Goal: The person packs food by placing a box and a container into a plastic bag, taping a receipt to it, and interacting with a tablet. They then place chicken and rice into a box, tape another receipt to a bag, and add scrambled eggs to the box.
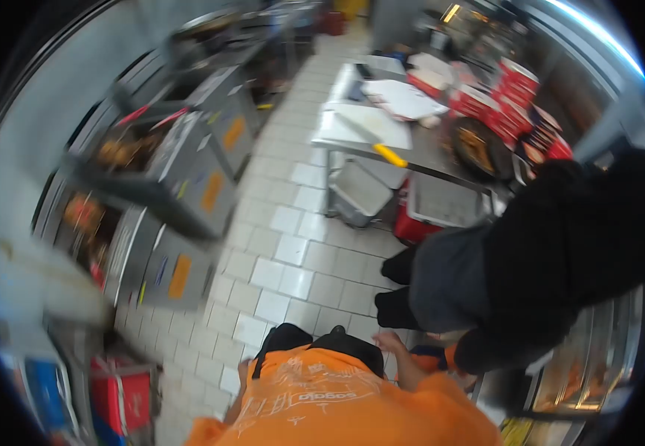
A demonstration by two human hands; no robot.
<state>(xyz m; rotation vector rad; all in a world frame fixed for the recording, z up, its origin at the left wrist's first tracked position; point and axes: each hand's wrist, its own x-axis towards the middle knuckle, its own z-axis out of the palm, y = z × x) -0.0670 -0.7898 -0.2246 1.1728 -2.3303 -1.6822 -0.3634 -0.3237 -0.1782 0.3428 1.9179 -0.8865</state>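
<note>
My right hand [391,342] hangs at my right side, in front of the dark trousers [337,340] and below the orange shirt [337,401]. Its fingers look loosely bent and apart, and I see nothing in them. Only a small part of my left hand [244,368] shows at my left hip, its fingers hidden. Closest to my right hand is a co-worker in black [560,245] with a grey apron [449,279]. Neither hand touches any of the kitchen equipment.
Grey fryers [177,275] line the left wall. A metal table [430,156] on the right holds a yellow-handled knife [389,154], a white board [371,126], a dark round pan [478,145] and red-and-white boxes [516,82]. Bins [363,189] stand beneath. White tiles [278,253] cover the floor between.
</note>
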